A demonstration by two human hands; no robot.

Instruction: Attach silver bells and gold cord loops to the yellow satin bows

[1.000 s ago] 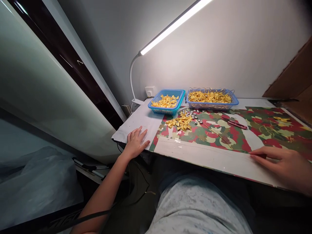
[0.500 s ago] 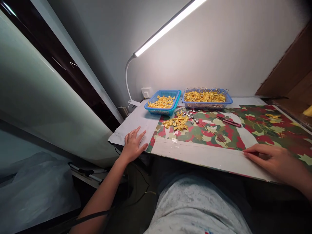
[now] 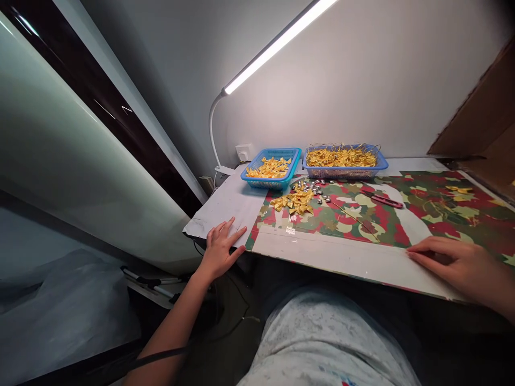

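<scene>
My left hand (image 3: 221,247) lies with its fingers spread on the white left part of the table (image 3: 245,209), at the front edge. At the right, my right hand (image 3: 453,264) is closed in a pinch over the white front strip; whatever its fingertips hold, if anything, is too small to make out. Between the hands, farther back, lies a pile of golden ribbon bows (image 3: 295,201) beside several small silver bells (image 3: 317,188). A thin golden cord (image 3: 354,219) stretches toward the front strip. Red-handled snips (image 3: 382,200) rest on the camouflage-patterned covering (image 3: 386,222).
A blue basket (image 3: 265,184) of golden bows and a second blue basket (image 3: 341,172) of bows with cord loops stand at the back. A lit desk lamp (image 3: 277,48) leans over them. Loose golden pieces (image 3: 458,190) lie at the right, near a cardboard box (image 3: 478,123).
The whole view has shifted slightly, so things appear a little farther right. Both hands keep nearly the same place and pose.
</scene>
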